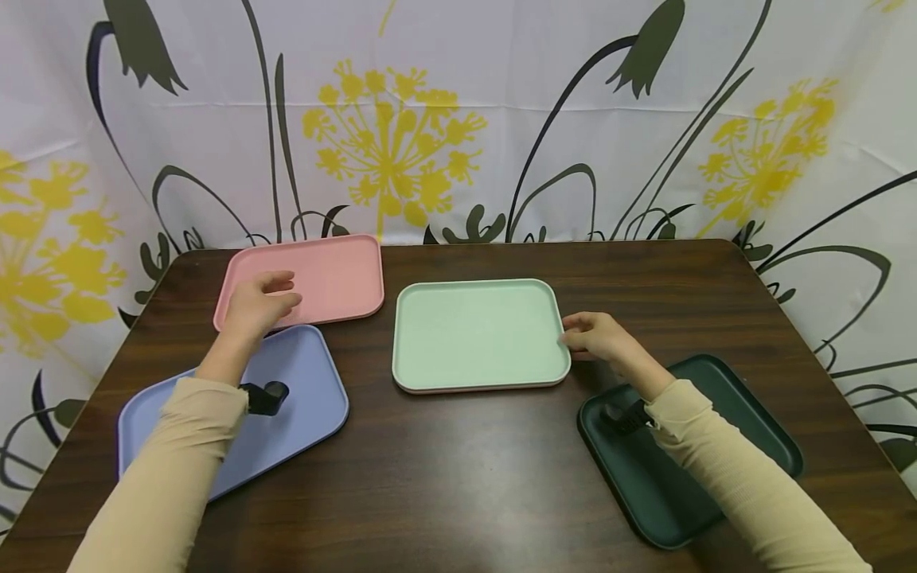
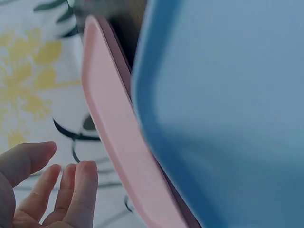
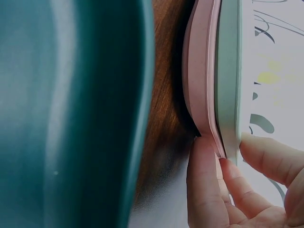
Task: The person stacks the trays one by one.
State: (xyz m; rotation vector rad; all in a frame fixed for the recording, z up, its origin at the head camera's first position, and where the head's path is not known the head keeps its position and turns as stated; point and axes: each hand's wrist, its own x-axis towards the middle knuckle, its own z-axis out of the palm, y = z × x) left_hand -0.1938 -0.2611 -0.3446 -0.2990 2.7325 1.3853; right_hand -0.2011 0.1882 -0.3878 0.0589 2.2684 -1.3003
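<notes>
A mint green tray lies at the middle of the table, stacked on a pink tray whose side shows in the right wrist view. My right hand is at the stack's right edge, pinching the green tray's rim with the thumb over the top and fingertips against the side. My left hand is above another pink tray at the back left. Its thumb and fingers stand apart with nothing between them, as the left wrist view also shows.
A blue tray lies angled under my left forearm, close to the back-left pink tray. Beneath my right forearm is a dark green tray, also turned at an angle. Behind the dark wooden table hangs a flower-patterned curtain.
</notes>
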